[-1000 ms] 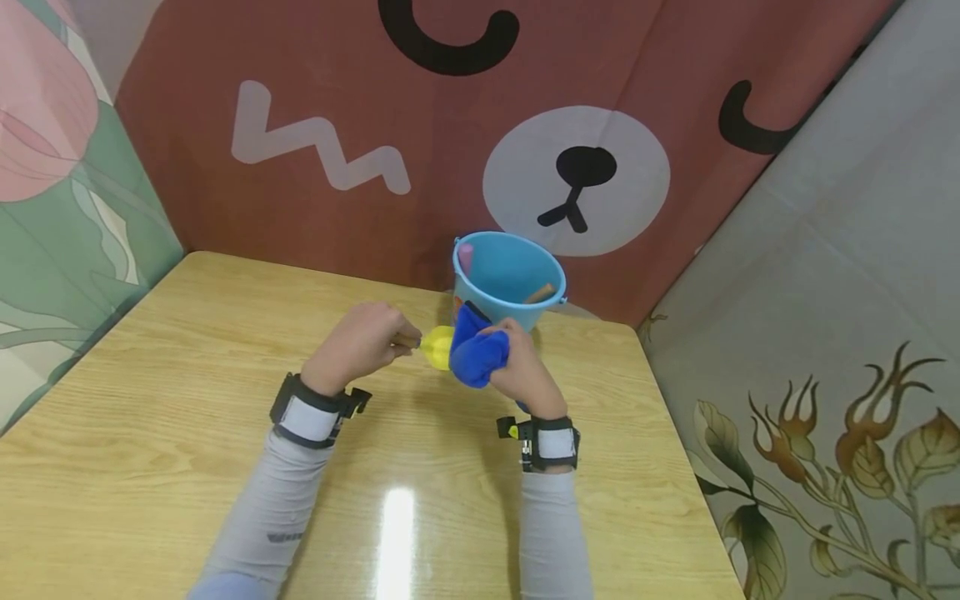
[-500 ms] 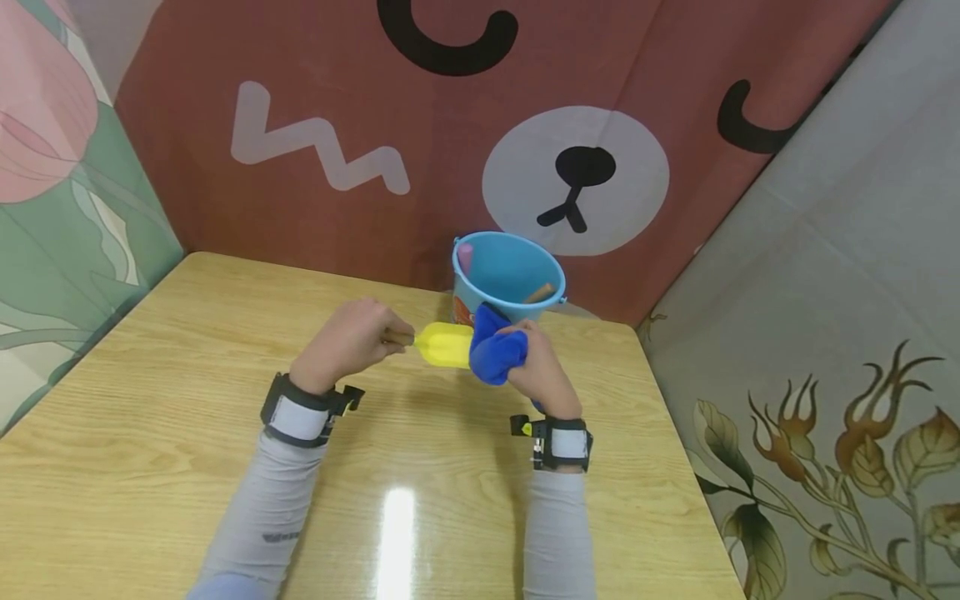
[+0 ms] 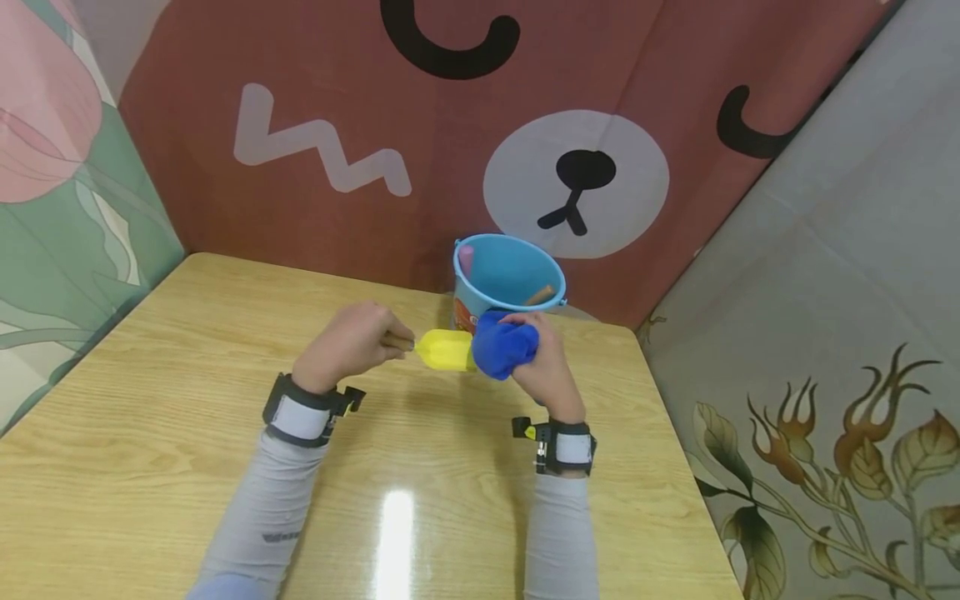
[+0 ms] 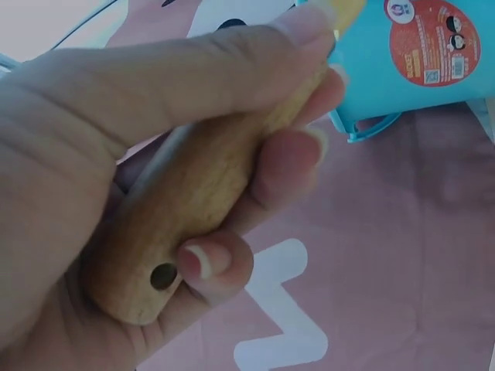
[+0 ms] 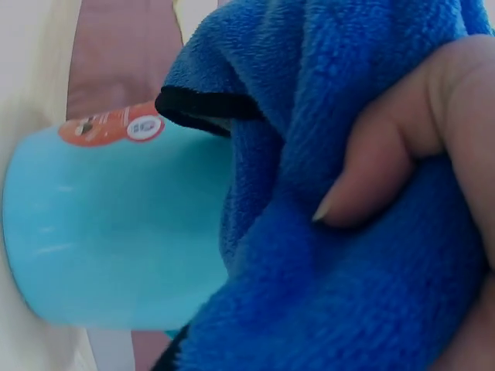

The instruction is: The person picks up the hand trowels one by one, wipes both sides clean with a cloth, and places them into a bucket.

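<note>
My left hand (image 3: 356, 343) grips the wooden handle (image 4: 193, 185) of a small yellow toy shovel (image 3: 444, 349), its fingers curled round it. A hole shows near the handle's end in the left wrist view. The shovel's blade points right, over the table. In my right hand (image 3: 546, 367) is a bunched blue cloth (image 5: 309, 209) with black edging, the thumb pressing into its folds. The cloth covers the far end of the blade in the head view.
Just behind the hands stands a light blue bucket (image 3: 468, 292) with a red sticker, on the wooden table (image 3: 187, 417). A pink stick-like end (image 3: 466, 259) and a wooden one (image 3: 540, 294) show inside it. Printed curtains (image 3: 337, 225) hang at the back and sides.
My right hand and the cloth have slid right along the blade, baring more yellow. In the last half second the cloth has bunched up more. The left hand has shifted slightly left.
</note>
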The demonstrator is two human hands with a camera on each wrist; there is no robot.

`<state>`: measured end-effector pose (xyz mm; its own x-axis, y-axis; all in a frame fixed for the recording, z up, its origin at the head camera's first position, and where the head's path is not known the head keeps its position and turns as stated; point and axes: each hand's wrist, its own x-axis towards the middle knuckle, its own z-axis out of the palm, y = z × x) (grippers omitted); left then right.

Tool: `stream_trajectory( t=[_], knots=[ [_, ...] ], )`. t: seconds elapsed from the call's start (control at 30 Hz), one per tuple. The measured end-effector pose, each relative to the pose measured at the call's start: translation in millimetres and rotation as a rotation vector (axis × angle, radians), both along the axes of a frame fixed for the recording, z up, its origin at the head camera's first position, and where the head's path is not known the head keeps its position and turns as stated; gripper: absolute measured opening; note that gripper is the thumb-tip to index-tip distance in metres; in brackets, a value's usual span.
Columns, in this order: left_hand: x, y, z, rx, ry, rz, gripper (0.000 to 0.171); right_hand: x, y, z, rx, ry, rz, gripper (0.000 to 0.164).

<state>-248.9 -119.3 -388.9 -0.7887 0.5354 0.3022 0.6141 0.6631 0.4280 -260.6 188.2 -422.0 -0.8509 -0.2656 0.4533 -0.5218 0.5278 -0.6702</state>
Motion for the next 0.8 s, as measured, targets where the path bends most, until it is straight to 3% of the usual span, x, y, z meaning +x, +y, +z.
stream_trajectory(
  t=[0.13, 0.4, 0.6, 0.7, 0.8],
  knots=[
    [-1.3, 4.7, -2.2, -0.014, -0.008, -0.02, 0.02, 1.1, -7.4, 2.0, -0.015, 0.044, 0.035, 0.064],
    [-2.2, 13.8, -5.2, -0.025, 0.06, -0.048, 0.02, 0.7, -20.3, -0.8, 0.06, -0.049, 0.055, 0.086],
    [-2.4, 18.9, -5.1, -0.03, 0.153, -0.095, 0.01, 1.0, -31.5, -2.6, 0.125, -0.075, 0.063, 0.069],
    [-3.0, 19.8, -5.1, -0.031, 0.157, -0.094, 0.011, -0.5, -34.8, -3.7, 0.162, -0.053, 0.072, 0.061],
    [-3.1, 19.8, -4.5, -0.029, 0.151, -0.092, 0.012, -1.6, -35.8, -4.7, 0.145, -0.066, 0.12, 0.063]
  ],
)
